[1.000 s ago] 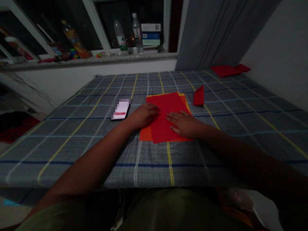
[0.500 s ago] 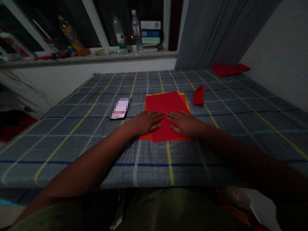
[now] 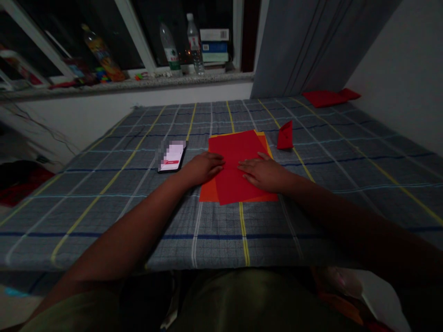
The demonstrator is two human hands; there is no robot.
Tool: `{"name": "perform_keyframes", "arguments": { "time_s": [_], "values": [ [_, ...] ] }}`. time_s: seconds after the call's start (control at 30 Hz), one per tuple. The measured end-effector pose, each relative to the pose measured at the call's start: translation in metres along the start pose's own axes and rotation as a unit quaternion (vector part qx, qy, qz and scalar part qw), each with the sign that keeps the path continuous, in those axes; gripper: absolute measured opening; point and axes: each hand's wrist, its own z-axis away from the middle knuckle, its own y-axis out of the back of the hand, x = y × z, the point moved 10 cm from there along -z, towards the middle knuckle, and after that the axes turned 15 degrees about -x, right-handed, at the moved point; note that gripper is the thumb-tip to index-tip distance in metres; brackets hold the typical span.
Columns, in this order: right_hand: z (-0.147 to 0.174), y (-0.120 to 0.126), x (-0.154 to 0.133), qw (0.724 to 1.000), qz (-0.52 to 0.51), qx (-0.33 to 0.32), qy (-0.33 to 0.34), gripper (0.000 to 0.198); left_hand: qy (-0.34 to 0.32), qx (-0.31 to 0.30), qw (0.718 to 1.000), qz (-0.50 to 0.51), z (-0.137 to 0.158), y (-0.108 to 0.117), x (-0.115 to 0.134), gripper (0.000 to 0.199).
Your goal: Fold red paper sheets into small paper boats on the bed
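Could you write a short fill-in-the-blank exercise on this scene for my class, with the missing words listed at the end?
1. The left hand and the right hand have fingers over a top sheet coloured ____.
2. Of the two hands, the phone lies nearer the ____ one.
3. The bottle next to the stack on the windowsill has a cap coloured ____.

Missing words: red; left; white.

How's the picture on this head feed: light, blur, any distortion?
Head view: dim overall, the right forearm darkening toward the lower right; head view: red sheet, left hand and right hand readable; head view: blocky pixels mask part of the phone; head view: the orange bottle leans, probably wide-angle stretch.
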Motion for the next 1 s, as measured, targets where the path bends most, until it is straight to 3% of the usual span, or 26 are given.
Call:
{"name": "perform_keyframes", "arguments": {
  "time_s": [0.27, 0.5, 0.73, 1.0],
  "values": [
    [0.001, 0.005, -0.004, 1.0, 0.016, -0.002, -0.004, 0.047, 0.006, 0.073, 0.989, 0.127, -0.007, 0.005, -0.012, 0.027],
    [-0.002, 0.004, -0.004, 1.0, -0.005, 0.018, -0.003, 0.045, 0.084, 0.12, 0.977, 0.157, -0.01, 0.001, -0.021, 0.027],
    [0.0, 0.003, -0.004, 1.0, -0.017, 0.013, -0.004, 0.045, 0.066, 0.085, 0.973, 0.203, -0.017, -0.007, -0.033, 0.018],
    [-0.001, 0.001, 0.001, 1.0, -0.025, 0.003, 0.001, 0.045, -0.06, 0.005, 0.975, 0.216, -0.007, -0.005, -0.032, 0.034]
  ]
}}
